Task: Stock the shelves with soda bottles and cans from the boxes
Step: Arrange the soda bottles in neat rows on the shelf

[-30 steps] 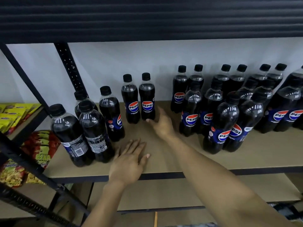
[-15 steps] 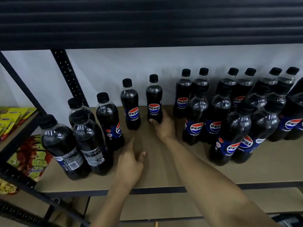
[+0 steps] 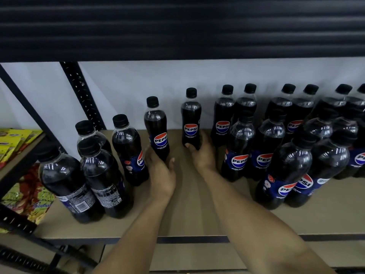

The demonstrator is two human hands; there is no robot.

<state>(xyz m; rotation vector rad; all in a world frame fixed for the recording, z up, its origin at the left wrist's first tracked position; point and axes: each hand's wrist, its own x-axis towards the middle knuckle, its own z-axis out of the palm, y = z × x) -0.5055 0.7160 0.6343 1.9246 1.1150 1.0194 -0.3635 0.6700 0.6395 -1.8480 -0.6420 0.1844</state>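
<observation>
Black Pepsi bottles stand on a tan shelf board (image 3: pixel 193 210). My left hand (image 3: pixel 161 171) grips the base of one small bottle (image 3: pixel 157 127) near the back middle. My right hand (image 3: pixel 201 153) grips the base of a second small bottle (image 3: pixel 191 119) just to its right, by the white wall. Several more bottles (image 3: pixel 286 155) crowd the right half of the shelf. Another group of bottles (image 3: pixel 98 171) stands at the left front, two of them showing barcode labels.
A black perforated upright (image 3: pixel 83 95) rises at the back left. Snack packets (image 3: pixel 17 139) fill the neighbouring shelves at far left. A dark shelf underside (image 3: pixel 177 26) hangs overhead. Bare board lies between the two bottle groups, under my forearms.
My left hand left the bare board, reached forward and took hold of the left small bottle. My right hand slid the other small bottle to the right, away from its neighbour.
</observation>
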